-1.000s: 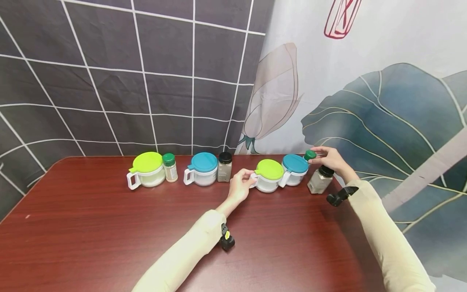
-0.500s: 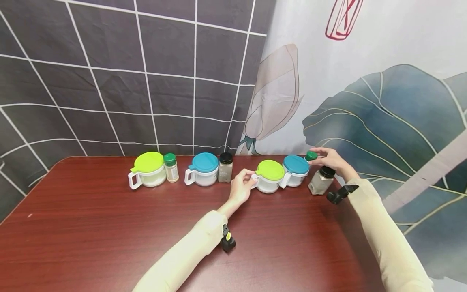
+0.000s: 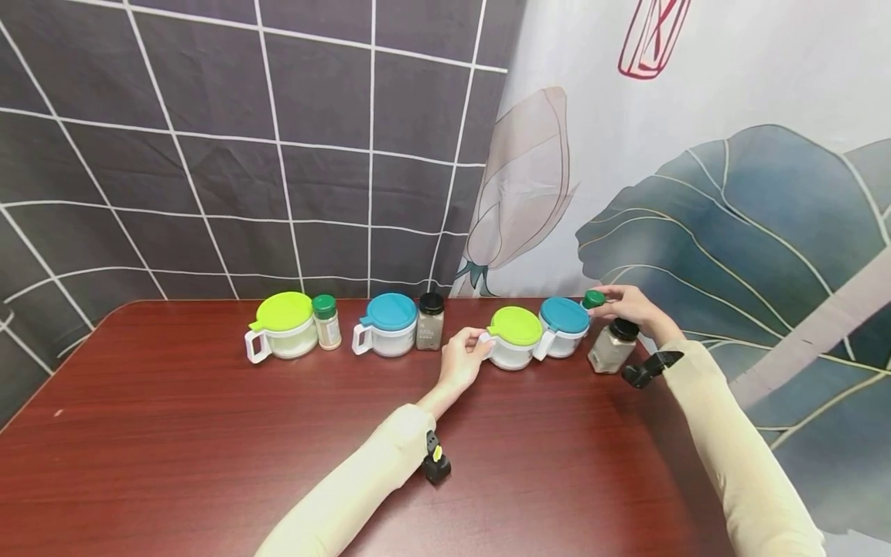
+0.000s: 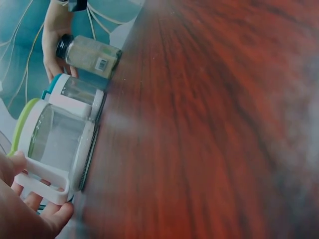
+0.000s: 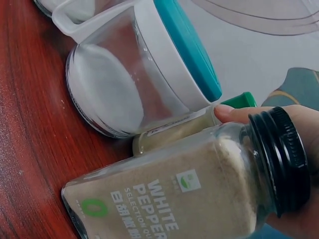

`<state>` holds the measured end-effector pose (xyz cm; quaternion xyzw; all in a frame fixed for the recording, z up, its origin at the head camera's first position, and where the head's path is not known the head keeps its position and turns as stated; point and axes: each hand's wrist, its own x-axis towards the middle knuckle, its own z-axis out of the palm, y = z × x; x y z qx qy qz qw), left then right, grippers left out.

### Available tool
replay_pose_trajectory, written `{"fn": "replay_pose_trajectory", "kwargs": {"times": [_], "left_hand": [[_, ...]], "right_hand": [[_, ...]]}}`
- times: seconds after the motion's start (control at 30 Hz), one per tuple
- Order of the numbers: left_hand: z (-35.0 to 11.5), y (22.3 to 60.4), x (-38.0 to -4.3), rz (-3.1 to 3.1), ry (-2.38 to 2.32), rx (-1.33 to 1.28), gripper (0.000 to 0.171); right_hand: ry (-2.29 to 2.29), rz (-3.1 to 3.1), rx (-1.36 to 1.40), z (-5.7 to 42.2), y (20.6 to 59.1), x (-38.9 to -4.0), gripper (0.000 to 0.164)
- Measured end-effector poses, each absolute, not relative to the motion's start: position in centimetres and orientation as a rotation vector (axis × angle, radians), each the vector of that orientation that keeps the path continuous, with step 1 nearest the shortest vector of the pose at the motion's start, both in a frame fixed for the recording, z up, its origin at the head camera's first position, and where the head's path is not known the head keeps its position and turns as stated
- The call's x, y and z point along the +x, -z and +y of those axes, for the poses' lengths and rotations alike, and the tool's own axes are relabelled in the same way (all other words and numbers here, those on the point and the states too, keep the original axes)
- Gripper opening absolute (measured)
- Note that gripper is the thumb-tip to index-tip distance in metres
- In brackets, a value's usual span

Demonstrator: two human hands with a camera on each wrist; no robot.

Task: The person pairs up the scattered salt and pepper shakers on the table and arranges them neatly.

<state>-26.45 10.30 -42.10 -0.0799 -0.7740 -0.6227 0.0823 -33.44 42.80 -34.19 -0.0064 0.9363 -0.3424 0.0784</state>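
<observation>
My left hand [image 3: 462, 359] holds the white handle of a clear seasoning jar with a lime-green lid [image 3: 516, 326]. In the left wrist view the thumb lies at the top of that handle, with fingers [image 4: 59, 217] around it. Right beside this jar stands a blue-lidded seasoning jar [image 3: 564, 316]. My right hand [image 3: 632, 304] pinches a green-capped spice bottle [image 3: 593, 299] near its cap, just behind the blue-lidded jar. In front of that hand stands a black-capped white pepper jar [image 5: 169, 194], which hides most of the fingers in the right wrist view.
Farther left along the table's back edge stand another lime-lidded jar [image 3: 284, 323], a green-capped bottle [image 3: 326, 322], another blue-lidded jar [image 3: 390, 323] and a black-capped jar [image 3: 429, 321]. Behind the reddish-brown table [image 3: 209, 441] hang a gridded grey cloth [image 3: 320, 186] and a flowered one.
The head view shifts very slightly. Both hands keep their hold in the same places, and the jars and bottles have not visibly moved.
</observation>
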Motion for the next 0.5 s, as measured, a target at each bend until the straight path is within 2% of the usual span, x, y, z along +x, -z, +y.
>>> {"fn": "replay_pose_trajectory", "kwargs": {"times": [0.5], "left_hand": [[10.94,41.58,-26.12,-2.336,1.728,-0.066,0.018]], "right_hand": [[1.123,2.839,0.052,43.04,33.68,-33.09,0.073]]}}
